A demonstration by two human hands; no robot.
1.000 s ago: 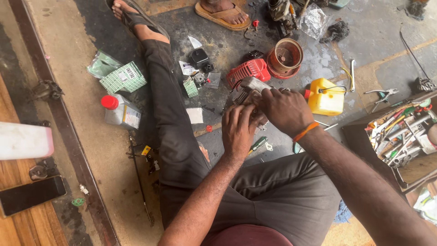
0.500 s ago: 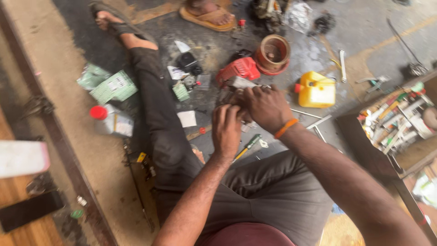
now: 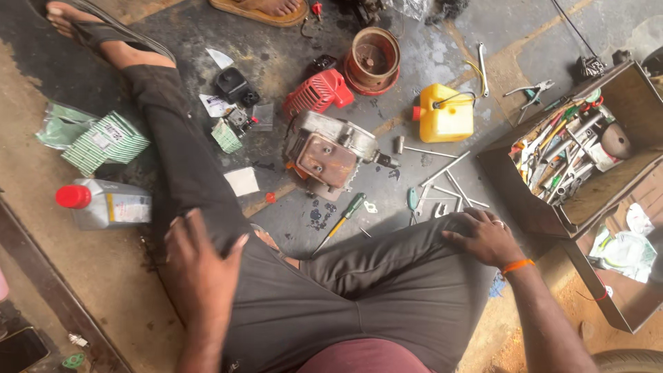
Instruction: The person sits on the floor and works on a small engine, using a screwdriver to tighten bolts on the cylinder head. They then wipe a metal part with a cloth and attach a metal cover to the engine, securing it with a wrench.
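- Left hand [image 3: 200,266]: flat on left thigh, fingers spread, holding nothing.
- Right hand [image 3: 483,237]: resting on right knee, fingers loose, holding nothing; orange band at wrist.
- Engine block [image 3: 328,152]: on floor between the legs, ahead of both hands, apart from them.
- Green-handled screwdriver [image 3: 340,221]: on floor just below engine block.
- Yellow tank [image 3: 445,112]: right of engine block.
- Red cover [image 3: 318,92]: beyond engine block.
- Open toolbox [image 3: 525,200]: right of right hand.

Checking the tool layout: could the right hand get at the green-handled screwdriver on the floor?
Probably yes: the right hand rests empty on the knee, and the green-handled screwdriver lies uncovered just ahead of that leg.
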